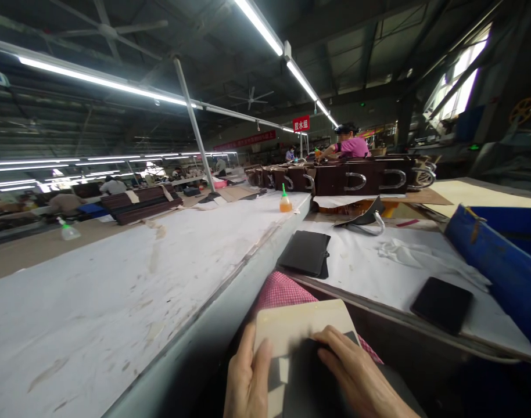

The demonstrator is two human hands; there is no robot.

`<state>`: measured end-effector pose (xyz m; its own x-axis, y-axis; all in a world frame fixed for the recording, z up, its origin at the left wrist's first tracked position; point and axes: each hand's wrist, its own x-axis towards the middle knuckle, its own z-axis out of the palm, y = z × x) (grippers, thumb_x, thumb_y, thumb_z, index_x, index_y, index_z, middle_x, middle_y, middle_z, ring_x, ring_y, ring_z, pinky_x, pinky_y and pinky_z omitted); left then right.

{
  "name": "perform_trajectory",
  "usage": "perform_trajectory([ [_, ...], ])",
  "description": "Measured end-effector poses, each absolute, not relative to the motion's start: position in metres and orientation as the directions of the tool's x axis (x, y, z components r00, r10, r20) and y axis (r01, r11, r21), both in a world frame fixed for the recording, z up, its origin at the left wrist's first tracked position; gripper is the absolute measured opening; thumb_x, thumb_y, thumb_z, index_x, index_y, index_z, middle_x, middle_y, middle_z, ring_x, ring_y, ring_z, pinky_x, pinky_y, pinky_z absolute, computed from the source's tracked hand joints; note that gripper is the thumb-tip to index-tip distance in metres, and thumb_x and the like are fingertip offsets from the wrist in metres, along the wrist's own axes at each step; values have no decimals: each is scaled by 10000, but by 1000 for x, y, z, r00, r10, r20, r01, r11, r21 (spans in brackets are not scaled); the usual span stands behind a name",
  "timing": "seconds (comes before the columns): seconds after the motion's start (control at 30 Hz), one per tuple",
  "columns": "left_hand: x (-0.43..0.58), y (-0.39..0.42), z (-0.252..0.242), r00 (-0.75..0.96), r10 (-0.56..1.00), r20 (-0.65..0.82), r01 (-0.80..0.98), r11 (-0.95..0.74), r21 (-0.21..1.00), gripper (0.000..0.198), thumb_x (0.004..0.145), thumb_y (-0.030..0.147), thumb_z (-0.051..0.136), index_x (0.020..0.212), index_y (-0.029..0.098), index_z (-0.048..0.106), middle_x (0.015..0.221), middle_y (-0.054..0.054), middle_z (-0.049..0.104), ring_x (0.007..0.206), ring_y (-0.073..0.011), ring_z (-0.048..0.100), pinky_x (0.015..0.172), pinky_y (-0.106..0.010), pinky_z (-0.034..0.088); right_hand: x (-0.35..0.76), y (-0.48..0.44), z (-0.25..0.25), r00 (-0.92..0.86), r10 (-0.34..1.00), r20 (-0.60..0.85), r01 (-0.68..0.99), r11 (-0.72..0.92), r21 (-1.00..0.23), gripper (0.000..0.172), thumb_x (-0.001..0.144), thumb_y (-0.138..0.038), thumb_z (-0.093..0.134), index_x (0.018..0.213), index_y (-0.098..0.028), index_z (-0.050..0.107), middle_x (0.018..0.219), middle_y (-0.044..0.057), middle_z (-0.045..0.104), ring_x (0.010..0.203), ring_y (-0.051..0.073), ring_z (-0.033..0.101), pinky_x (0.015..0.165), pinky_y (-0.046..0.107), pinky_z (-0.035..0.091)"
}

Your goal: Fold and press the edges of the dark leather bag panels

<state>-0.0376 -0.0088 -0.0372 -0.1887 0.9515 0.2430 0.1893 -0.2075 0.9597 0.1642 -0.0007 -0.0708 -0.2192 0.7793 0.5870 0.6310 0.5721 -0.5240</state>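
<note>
A cream-coloured flat panel with rounded corners (307,313) rests low over my lap, tilted toward me. My left hand (248,374) grips its left edge, thumb on top and fingers at the side. Black sheet material (307,371) covers the panel's lower part, slightly blurred. My right hand (350,363) pinches the black sheet near its upper right edge, thumb and fingers close together. Pink checked cloth (285,287) lies beneath the panel. Ahead of my hands, a small stack of black panels (304,252) sits on the right-hand work surface.
On the left, a long white-covered table (130,290) carries a glue bottle with a green tip (285,200). Dark brown cases with handles (357,177) stand beyond. At right are a black flat piece (442,305), crumpled white cloth (426,258) and a blue bin (492,261). A person in pink (352,146) works behind.
</note>
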Motion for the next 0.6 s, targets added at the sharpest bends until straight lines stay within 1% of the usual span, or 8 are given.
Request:
perform_trajectory([
  [0.03, -38, -8, -39, -210, 946, 247, 207, -204, 957, 580, 866, 603, 593, 1213, 144, 667, 1102, -139, 767, 1054, -307, 712, 894, -319, 575, 165, 1, -69, -218, 748, 627, 608, 607, -512, 196, 978, -162, 485, 1043, -252, 646, 984, 39, 756, 877, 178, 752, 739, 217, 618],
  [0.1, -38, -9, -41, -227, 944, 239, 238, -184, 954, 584, 861, 606, 600, 1227, 157, 670, 1104, -140, 765, 1056, -311, 711, 909, -327, 574, 166, 2, -63, -189, 674, 715, 578, 665, -473, 187, 993, -174, 491, 1080, -261, 632, 938, 24, 749, 820, 165, 750, 692, 198, 609],
  [0.2, -39, -13, -42, -221, 954, 202, 264, -141, 954, 578, 863, 598, 606, 1248, 172, 671, 1077, -134, 771, 1018, -297, 725, 908, -319, 577, 168, -1, -46, -152, 542, 827, 561, 736, -379, 208, 1005, -220, 534, 1191, -277, 608, 961, 22, 747, 848, 162, 746, 735, 205, 603],
  [0.27, -37, -18, -40, -212, 959, 186, 275, -124, 953, 593, 857, 599, 617, 1261, 168, 671, 1029, -131, 780, 986, -293, 737, 870, -307, 591, 167, -5, -32, -202, 505, 839, 509, 786, -351, 215, 1005, -212, 541, 1192, -275, 627, 891, 13, 718, 795, 144, 724, 716, 203, 592],
  [0.37, -32, -25, -35, -157, 969, 193, 261, -148, 954, 591, 868, 604, 598, 1273, 181, 677, 962, -113, 794, 981, -296, 745, 818, -301, 609, 163, -9, -11, -276, 479, 833, 409, 843, -350, 246, 991, -139, 553, 1186, -253, 650, 769, -12, 625, 653, 103, 636, 608, 185, 540],
  [0.43, -28, -27, -31, -90, 976, 201, 238, -174, 955, 541, 903, 574, 555, 1273, 202, 686, 895, -96, 801, 968, -290, 752, 833, -310, 612, 160, -10, -1, -268, 424, 865, 395, 868, -303, 252, 976, -106, 573, 1176, -229, 667, 787, -2, 622, 671, 96, 627, 593, 181, 523],
  [0.5, -23, -29, -27, -31, 978, 208, 223, -196, 955, 484, 932, 518, 525, 1272, 218, 693, 858, -90, 802, 944, -278, 760, 871, -317, 606, 159, -9, 4, -263, 361, 895, 410, 881, -236, 235, 966, -97, 587, 1151, -198, 692, 833, 28, 645, 732, 108, 652, 617, 187, 537],
  [0.6, -17, -31, -21, 23, 971, 236, 158, -237, 959, 419, 928, 434, 549, 1256, 224, 701, 985, -99, 805, 984, -266, 757, 901, -305, 600, 160, -9, 6, -268, 309, 912, 443, 881, -168, 246, 947, -85, 612, 1154, -175, 709, 852, 50, 669, 748, 117, 668, 626, 197, 552],
])
